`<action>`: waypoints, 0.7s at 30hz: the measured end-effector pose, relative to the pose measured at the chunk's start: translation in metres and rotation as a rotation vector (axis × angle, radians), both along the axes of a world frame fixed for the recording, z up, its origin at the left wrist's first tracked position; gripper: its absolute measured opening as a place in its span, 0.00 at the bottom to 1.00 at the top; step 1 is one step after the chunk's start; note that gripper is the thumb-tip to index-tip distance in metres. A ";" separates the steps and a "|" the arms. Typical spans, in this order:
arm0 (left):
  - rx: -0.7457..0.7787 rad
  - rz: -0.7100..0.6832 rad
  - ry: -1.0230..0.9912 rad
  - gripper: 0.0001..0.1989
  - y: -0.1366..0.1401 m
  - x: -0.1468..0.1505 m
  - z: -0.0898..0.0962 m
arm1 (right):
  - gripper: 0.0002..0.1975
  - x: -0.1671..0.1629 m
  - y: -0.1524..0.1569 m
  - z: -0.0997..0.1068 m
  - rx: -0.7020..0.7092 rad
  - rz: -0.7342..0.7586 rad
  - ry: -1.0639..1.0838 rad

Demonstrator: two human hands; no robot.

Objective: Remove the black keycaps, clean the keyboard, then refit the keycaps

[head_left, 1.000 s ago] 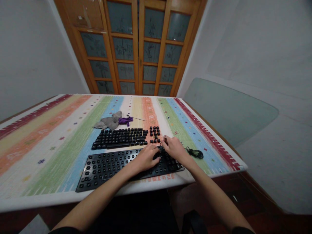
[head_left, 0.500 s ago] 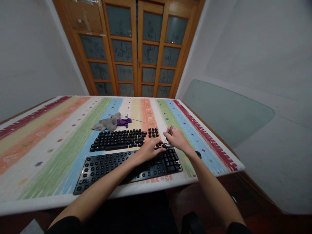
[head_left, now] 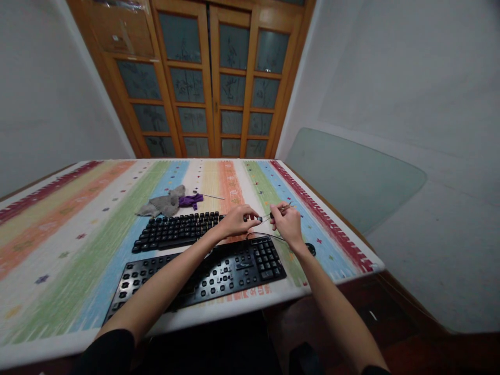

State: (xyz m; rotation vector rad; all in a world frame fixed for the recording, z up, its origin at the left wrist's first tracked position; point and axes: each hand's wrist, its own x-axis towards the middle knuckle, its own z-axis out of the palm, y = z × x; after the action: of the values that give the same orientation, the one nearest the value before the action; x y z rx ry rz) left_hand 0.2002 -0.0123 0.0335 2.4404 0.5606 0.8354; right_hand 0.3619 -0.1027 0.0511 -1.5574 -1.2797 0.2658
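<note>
Head view. Both bare hands at work over a bench (head_left: 84, 271) spread with a striped cloth. Left hand (head_left: 235, 221) raised just beyond the far edge of a black keyboard (head_left: 244, 278); its grip — thumb and index finger — is together on a small black keycap (head_left: 259, 219). Right hand (head_left: 288, 223) beside it, to the right; grip clamped on a thin wire keycap puller (head_left: 272, 215), wires pointing left toward that keycap. Contact between wires and keycap too small to make out.

Keyboard lies at the near edge of the bench, slightly askew, partly hidden by the left forearm. Most of its plate shows bare switch mounts; caps remain seated on the number pad (head_left: 269, 259) at the right end. Loose keycaps (head_left: 172, 233) set out in keyboard order just beyond the keyboard, some hidden behind the left hand. Coiled cable (head_left: 311, 249) to the right, next to the right wrist. Grey cloth (head_left: 166, 204) and purple cloth (head_left: 190, 201) touching, beyond the loose caps; thin rod (head_left: 214, 197) extends right from the purple one. Panelled wooden doors (head_left: 211, 78) behind.
</note>
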 end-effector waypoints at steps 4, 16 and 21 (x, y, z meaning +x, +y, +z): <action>0.029 -0.060 -0.041 0.07 0.012 0.012 -0.001 | 0.17 0.007 0.004 -0.006 0.040 -0.097 0.066; 0.237 0.188 0.206 0.09 0.050 0.027 -0.016 | 0.17 0.003 -0.028 -0.030 -0.115 0.164 -0.187; 0.252 0.238 0.340 0.09 0.055 0.035 -0.022 | 0.17 -0.008 -0.041 -0.039 -0.079 0.126 -0.338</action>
State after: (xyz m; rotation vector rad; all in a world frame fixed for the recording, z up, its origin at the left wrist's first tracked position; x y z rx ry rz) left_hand 0.2347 0.0426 0.0114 2.8104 0.9361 0.6111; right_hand 0.3537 -0.1439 0.0119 -1.6385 -1.6510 0.1361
